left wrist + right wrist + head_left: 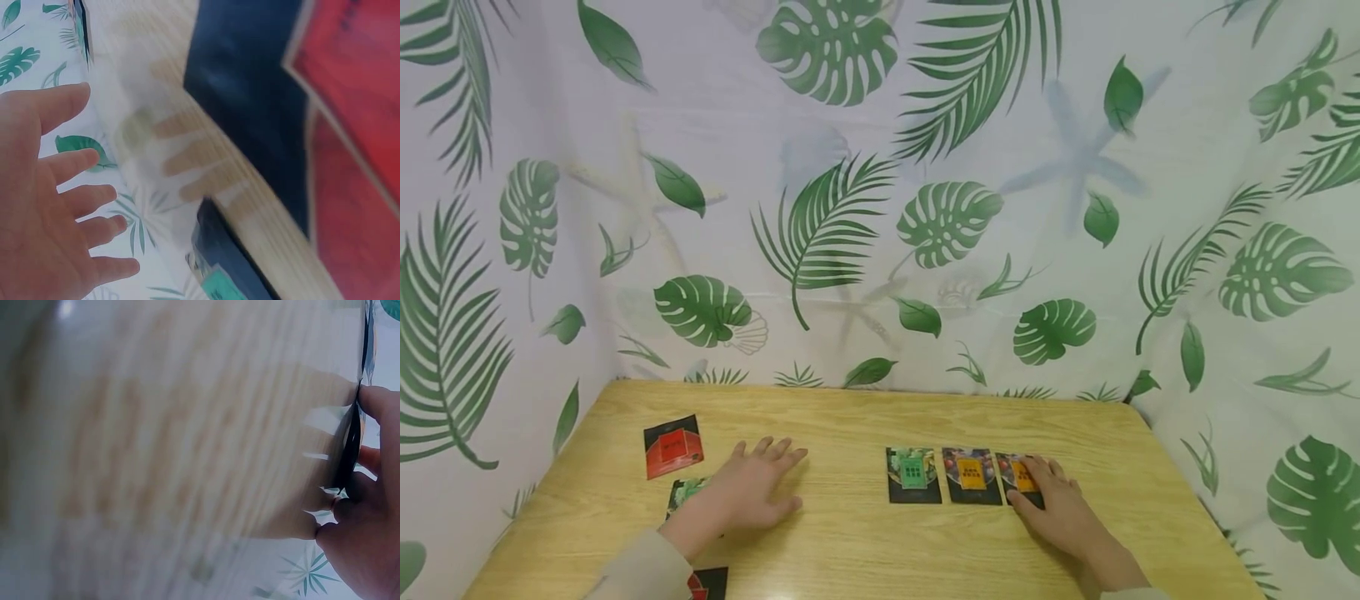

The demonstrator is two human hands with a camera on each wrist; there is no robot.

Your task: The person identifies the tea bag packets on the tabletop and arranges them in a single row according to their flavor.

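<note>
- Red-black packet [711, 585]: nearest, below left grip [748, 492], partly behind the sleeve [643, 571]; only a corner shows.
- Left grip: released, fingers spread, holding nothing; looks clear of the surface [865, 554] in left wrist view.
- Half-hidden packet [687, 493]: under the wrist side of left grip; leafy green print, rest covered.
- Right grip [1063, 510]: grasping right-end packet [1021, 477], thumb at its near edge, other fingers bent over its right side. Reads as a light edge hold, probably to square it with its neighbours.
- Right-end packet: in right grip, face up, dark, orange label, bright print; seen edge-on in right wrist view, slightly bowed. Can't tell if fully flat.
- Middle packet [972, 476]: just left of right grip; same orange label, looks like a match, likely why they sit side by side.
- Green-label packet [913, 475]: further left, between both grips; dark, green print. Narrow gaps in the row, probably so every label shows.
- Tilted red packet [673, 447]: beyond left grip, to its left; red and black, skewed, seemingly laid loosely, outside the row.
- Leaf-print cloth [850, 350]: farthest, behind both grips.
</note>
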